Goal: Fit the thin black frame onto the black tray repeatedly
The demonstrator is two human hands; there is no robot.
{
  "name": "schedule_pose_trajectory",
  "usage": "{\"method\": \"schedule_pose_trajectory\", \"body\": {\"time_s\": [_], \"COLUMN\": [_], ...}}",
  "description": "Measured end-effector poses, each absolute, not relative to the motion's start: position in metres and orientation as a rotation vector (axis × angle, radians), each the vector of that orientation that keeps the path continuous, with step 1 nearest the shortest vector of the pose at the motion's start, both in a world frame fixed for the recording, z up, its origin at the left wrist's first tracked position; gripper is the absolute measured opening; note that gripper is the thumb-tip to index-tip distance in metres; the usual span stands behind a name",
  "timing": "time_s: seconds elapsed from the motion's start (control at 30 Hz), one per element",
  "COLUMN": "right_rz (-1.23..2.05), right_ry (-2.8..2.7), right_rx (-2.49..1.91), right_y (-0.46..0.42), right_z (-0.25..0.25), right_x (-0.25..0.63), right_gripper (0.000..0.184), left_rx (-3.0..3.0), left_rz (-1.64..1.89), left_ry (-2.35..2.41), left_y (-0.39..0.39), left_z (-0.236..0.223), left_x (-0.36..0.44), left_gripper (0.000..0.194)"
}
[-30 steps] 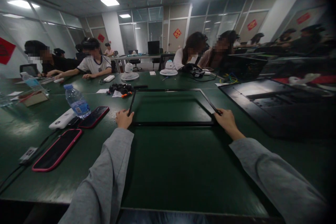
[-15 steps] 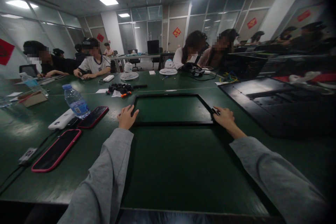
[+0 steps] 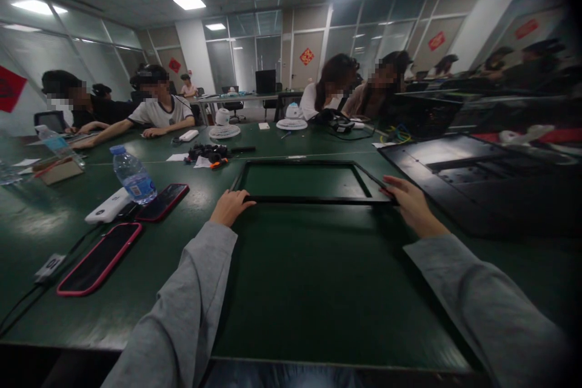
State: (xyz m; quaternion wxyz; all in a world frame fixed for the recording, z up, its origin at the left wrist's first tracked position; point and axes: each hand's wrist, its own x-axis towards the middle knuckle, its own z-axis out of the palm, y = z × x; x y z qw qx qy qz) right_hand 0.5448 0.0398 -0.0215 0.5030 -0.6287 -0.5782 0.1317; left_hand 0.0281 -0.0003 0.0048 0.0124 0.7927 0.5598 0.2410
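A thin black rectangular frame (image 3: pixel 313 199), its middle showing the green table (image 3: pixel 313 291) through it, is in front of me. Its near edge is raised off the table, while the far edge looks low, perhaps still touching. My left hand (image 3: pixel 231 206) grips the near left corner, thumb along the near bar. At the near right corner my right hand (image 3: pixel 411 203) is closed on the side bar, fingers wrapped round it from outside.
To the left are a water bottle (image 3: pixel 134 176), a white power bank (image 3: pixel 109 206) and two red-edged phones (image 3: pixel 100 260) with a cable. A large black panel (image 3: pixel 491 188) lies at right. Black gear (image 3: pixel 207 153) and small white fans (image 3: pixel 224 131) stand farther back. Several people sit opposite.
The frame's near edge has come up from the table, and the frame has shifted slightly right. Both hands have closed on its near corners. A person opposite has stretched out an arm.
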Motion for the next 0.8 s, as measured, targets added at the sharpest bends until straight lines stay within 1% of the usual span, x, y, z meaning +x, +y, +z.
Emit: {"method": "schedule_pose_trajectory", "body": {"time_s": [0.07,0.13,0.2,0.3,0.47,0.6,0.73,0.8], "right_rz": [0.527,0.632,0.631,0.577,0.646,0.718,0.821,0.844], "right_ry": [-1.293,-1.223,-1.224,-1.277,-1.217,-1.246,-1.203,-1.167], "right_rx": [-1.408,-1.318,-1.305,-1.41,-1.492,-1.472,-1.351,-1.308], "right_y": [0.039,0.036,0.033,0.028,0.028,0.031,0.034,0.036], "right_z": [-0.012,-0.005,0.0,0.001,-0.003,-0.01,-0.021,-0.025], "right_x": [0.545,0.545,0.545,0.54,0.525,0.516,0.509,0.506], "right_gripper": [0.054,0.063,0.071,0.076,0.075,0.069,0.057,0.054], "left_rx": [2.499,2.491,2.435,2.306,1.932,1.564,1.227,1.146], "left_rz": [0.859,0.975,1.108,1.328,1.708,1.968,2.019,2.015], "left_ry": [1.794,1.834,1.891,1.992,2.104,1.93,1.664,1.601], "left_y": [-0.001,-0.004,-0.009,-0.017,-0.02,-0.015,-0.01,-0.009], "left_z": [0.01,0.017,0.023,0.032,0.047,0.052,0.046,0.04], "left_x": [0.026,0.024,0.021,0.019,0.024,0.031,0.034,0.036], "left_gripper": [0.037,0.042,0.046,0.046,0.045,0.056,0.061,0.063]}}
